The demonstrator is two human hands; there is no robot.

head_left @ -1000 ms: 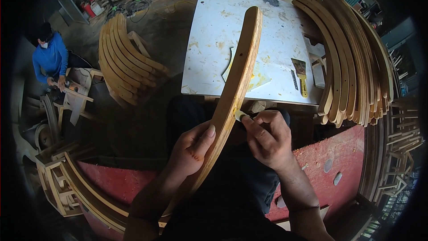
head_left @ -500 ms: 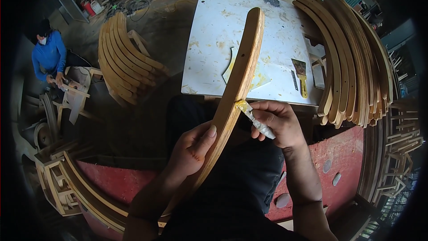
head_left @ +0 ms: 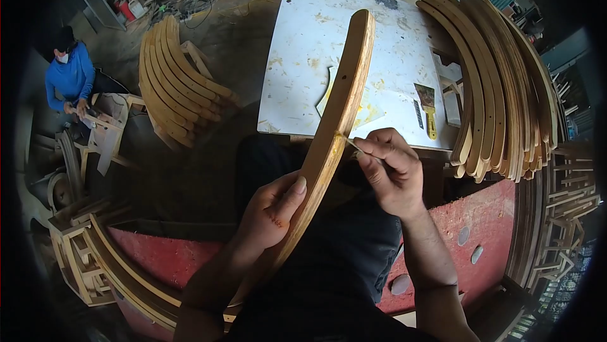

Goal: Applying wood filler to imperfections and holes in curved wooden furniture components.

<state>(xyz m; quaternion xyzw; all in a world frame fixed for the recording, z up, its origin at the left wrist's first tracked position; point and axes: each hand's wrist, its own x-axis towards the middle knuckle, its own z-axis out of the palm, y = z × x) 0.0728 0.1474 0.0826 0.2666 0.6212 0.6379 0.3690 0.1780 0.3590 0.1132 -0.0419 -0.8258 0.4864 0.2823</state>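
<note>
A long curved wooden slat (head_left: 346, 89) runs up from my lap, its far end reaching over the white-topped table (head_left: 310, 32). My left hand (head_left: 272, 212) is wrapped round its lower part, thumb on the upper face. Pinched in my right hand (head_left: 393, 174) is a small scraper (head_left: 351, 142), seen nearly edge-on, its tip touching the layered edge of the slat. Yellow filler (head_left: 338, 142) shows on the edge there. Beyond, a thin sheet smeared with yellow filler (head_left: 374, 113) lies partly behind the slat, beside a putty knife with a yellow handle (head_left: 430, 117).
Stacks of curved slats stand at the right (head_left: 490, 82) and at the left (head_left: 171, 82). Red boards (head_left: 468, 241) flank my legs, with more curved pieces (head_left: 126, 272) at the lower left. A masked person in blue (head_left: 71, 73) works at the far left.
My right hand has turned the scraper from broad side to nearly edge-on and shifted slightly up. More filler shows along the slat's edge. My left hand and the slat stay nearly still.
</note>
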